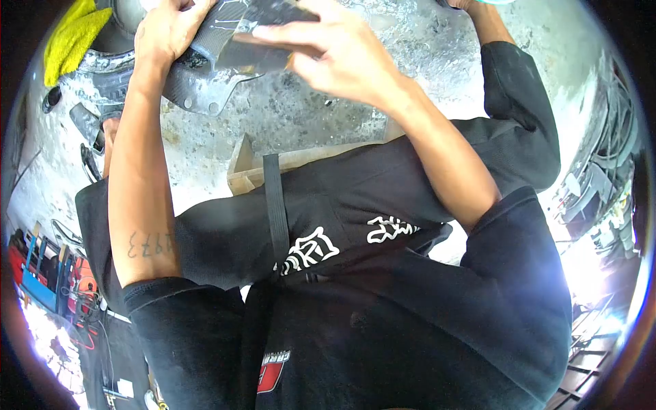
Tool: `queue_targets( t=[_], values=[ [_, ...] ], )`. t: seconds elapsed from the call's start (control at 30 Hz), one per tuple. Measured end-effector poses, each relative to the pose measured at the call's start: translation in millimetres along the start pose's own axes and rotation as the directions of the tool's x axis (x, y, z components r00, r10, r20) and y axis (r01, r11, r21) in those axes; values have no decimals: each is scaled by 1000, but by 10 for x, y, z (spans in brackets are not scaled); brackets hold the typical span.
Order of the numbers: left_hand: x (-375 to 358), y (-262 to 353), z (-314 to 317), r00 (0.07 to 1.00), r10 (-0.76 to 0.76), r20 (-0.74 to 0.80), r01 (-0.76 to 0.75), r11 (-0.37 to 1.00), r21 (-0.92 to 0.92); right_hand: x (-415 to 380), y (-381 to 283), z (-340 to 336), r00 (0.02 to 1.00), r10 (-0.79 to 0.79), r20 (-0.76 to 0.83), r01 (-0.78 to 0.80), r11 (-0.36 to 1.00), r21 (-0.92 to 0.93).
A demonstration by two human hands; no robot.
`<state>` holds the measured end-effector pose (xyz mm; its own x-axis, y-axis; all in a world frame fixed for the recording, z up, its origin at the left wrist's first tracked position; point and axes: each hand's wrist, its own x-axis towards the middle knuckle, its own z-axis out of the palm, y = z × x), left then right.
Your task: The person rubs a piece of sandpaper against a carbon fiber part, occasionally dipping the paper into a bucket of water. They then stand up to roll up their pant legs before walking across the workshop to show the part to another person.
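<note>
At the top of the frame, left of centre, we have a dark woven panel [220, 42]. Our left hand [167, 31] is against its side, fingertips out of frame, so we cannot tell how firmly they grasp. The fingers of our right hand [348, 55] stretch over a dark flat piece [268, 60]; blur hides whether they pinch it. We'd do best keeping the left steady, the right flat and light near edges. The panel looks stiff and curved, its lower rim [198, 102] pierced by round holes.

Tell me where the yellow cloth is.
The yellow cloth is at the head view's upper left, beside a dark curved part, left of the left hand.
</note>
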<state>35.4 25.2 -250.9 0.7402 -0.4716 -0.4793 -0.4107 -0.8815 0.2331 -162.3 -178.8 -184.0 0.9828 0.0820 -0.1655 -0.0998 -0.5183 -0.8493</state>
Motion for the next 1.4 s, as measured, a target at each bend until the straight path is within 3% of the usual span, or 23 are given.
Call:
queue_targets(
  t=[0.07,0.13,0.17,0.3,0.37,0.4,0.47,0.57,0.7,0.8,0.9,1.0,1.1,1.13,1.2,1.27,1.33,1.4],
  values=[
    [-33,-18,0,999,23,-42,-24,1000,-3,5,-18,62,996,-87,-12,87,996,-21],
    [-288,332,-135,974,-38,-221,8,991,-133,25,69,154,986,-162,-24,157,978,-140],
    [-390,396,-190,969,22,-245,-68,981,-179,23,67,131,988,-153,-13,149,976,-160],
    [-425,372,-31,899,124,-420,-173,981,-82,1,67,104,988,-153,38,157,962,-222],
    [-417,384,51,829,159,-537,-184,983,7,-84,-22,66,993,-117,-29,114,989,-97],
    [-312,264,82,828,161,-537,-185,983,9,-136,13,105,993,-117,-31,114,989,-97],
    [-46,-83,100,962,173,-212,-176,984,6,-238,112,233,992,-80,-103,51,965,-257],
    [-46,-50,57,993,49,-106,-46,999,28,-265,9,197,996,-34,-84,7,954,-299],
    [-70,64,57,990,-17,-137,12,999,-34,-199,-37,233,995,-61,-80,27,929,-370],
    [-80,76,24,997,-49,-64,48,999,-7,39,-15,294,989,-90,-116,47,941,-335],
    [-115,129,10,995,-27,-93,28,1000,5,-68,-10,243,994,-85,-62,60,942,-331],
    [-175,272,-68,971,-101,-217,93,995,-48,-198,-54,186,998,-33,-54,15,956,-294],
    [-167,205,45,958,24,-284,-39,998,-47,25,-16,346,996,-33,-83,6,952,-305],
    [-164,257,15,964,-42,-262,24,997,-68,80,-20,350,992,-56,-116,17,951,-309],
    [11,-81,142,990,91,-110,-95,995,-33,-6,-33,282,987,-99,-125,55,948,-313],
    [-73,64,91,987,2,-158,-9,999,-42,-171,-83,177,1000,9,7,-6,930,-367],
    [-74,107,-6,996,13,-83,-10,999,36,-114,-99,175,996,64,67,-35,929,-368],
    [-202,293,10,944,-8,-330,-13,998,-61,-5,-64,292,999,12,-29,-23,922,-386]
  ],
)
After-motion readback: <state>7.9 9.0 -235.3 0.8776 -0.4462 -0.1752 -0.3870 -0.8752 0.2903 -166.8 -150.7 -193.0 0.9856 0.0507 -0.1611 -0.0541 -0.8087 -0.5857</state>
